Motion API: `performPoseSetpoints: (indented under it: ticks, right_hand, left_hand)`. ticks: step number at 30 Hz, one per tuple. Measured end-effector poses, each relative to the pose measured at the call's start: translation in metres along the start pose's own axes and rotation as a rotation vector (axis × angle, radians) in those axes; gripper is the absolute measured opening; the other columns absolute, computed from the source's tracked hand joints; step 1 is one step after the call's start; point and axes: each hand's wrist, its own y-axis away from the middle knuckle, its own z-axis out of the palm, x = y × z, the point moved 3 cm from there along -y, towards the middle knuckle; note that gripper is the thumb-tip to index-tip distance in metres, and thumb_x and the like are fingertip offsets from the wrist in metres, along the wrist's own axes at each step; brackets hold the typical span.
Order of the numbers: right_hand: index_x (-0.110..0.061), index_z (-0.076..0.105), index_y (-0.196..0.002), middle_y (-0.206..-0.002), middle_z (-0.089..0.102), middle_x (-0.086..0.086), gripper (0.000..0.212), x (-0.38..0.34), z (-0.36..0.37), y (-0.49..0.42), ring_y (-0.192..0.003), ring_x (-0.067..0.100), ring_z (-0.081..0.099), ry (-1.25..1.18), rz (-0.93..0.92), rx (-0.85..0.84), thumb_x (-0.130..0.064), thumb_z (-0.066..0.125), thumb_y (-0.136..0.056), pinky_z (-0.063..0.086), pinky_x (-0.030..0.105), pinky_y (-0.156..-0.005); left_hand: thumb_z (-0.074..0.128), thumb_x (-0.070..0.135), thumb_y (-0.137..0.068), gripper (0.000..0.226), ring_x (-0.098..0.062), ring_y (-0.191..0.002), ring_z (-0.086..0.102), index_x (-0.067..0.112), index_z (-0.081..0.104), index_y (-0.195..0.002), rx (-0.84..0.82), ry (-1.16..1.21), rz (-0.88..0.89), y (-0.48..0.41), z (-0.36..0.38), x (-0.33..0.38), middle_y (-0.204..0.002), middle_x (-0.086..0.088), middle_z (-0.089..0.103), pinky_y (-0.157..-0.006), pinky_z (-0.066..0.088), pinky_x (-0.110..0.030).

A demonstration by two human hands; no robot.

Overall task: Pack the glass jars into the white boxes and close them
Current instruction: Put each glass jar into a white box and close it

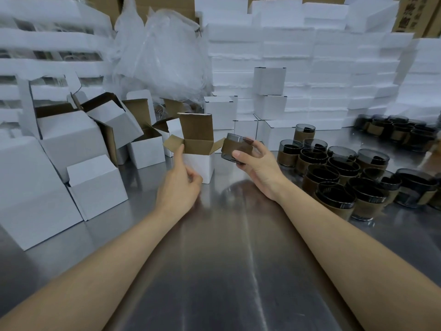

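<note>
Head view: both bare forearms reach over a metal table (226, 259)
Left hand (179, 185): index finger straight, touching the left flap of the open white box (198, 163); other fingers curled
Right hand (257, 163): thumb and fingers grip a glass jar (236, 149)
Glass jar: tilted, in the air just right of the box's top
Other jars (334, 177): clustered at the right
</note>
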Motion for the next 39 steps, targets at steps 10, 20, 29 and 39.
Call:
performPoseSetpoints:
  ticks: [10,20,29,39]
  right_hand:
    - [-0.021,0.052,-0.111,-0.100,0.070,-0.001,0.041,-0.002,0.005,0.004,-0.092,0.013,0.064,-0.021,0.015,0.059,-0.013,0.076,-0.079,0.044,0.027,-0.079]
    - [0.000,0.053,-0.121,-0.123,0.054,0.019,0.041,-0.005,0.016,0.011,-0.107,0.037,0.057,-0.731,0.278,0.043,-0.031,0.059,-0.095,0.057,0.046,-0.086]
    - [0.002,0.040,-0.138,-0.138,0.047,0.028,0.054,0.002,0.018,0.011,-0.122,0.049,0.050,-0.717,0.405,0.086,-0.037,0.043,-0.102,0.056,0.051,-0.081]
    - [0.005,0.051,-0.130,-0.122,0.052,0.023,0.046,0.000,0.016,0.010,-0.112,0.044,0.059,-0.565,0.331,0.078,-0.014,0.064,-0.091,0.060,0.035,-0.078]
  left_hand:
    - [0.055,0.013,-0.088,0.078,-0.019,-0.076,0.065,0.037,0.010,-0.148,-0.010,0.020,0.008,0.002,0.000,-0.001,-0.082,0.006,0.063,-0.077,0.055,-0.047]
    - [0.055,0.015,-0.089,0.076,-0.015,-0.076,0.065,0.035,0.011,-0.149,-0.021,0.019,0.007,0.002,0.001,-0.001,-0.083,0.008,0.064,-0.079,0.055,-0.047]
    - [0.056,0.016,-0.089,0.076,-0.015,-0.074,0.065,0.036,0.012,-0.148,-0.019,-0.003,0.011,0.001,0.002,-0.001,-0.083,0.008,0.063,-0.077,0.055,-0.046]
    - [0.056,0.016,-0.088,0.076,-0.014,-0.074,0.065,0.036,0.013,-0.148,-0.023,-0.003,-0.003,0.000,0.002,-0.002,-0.082,0.009,0.064,-0.078,0.055,-0.045]
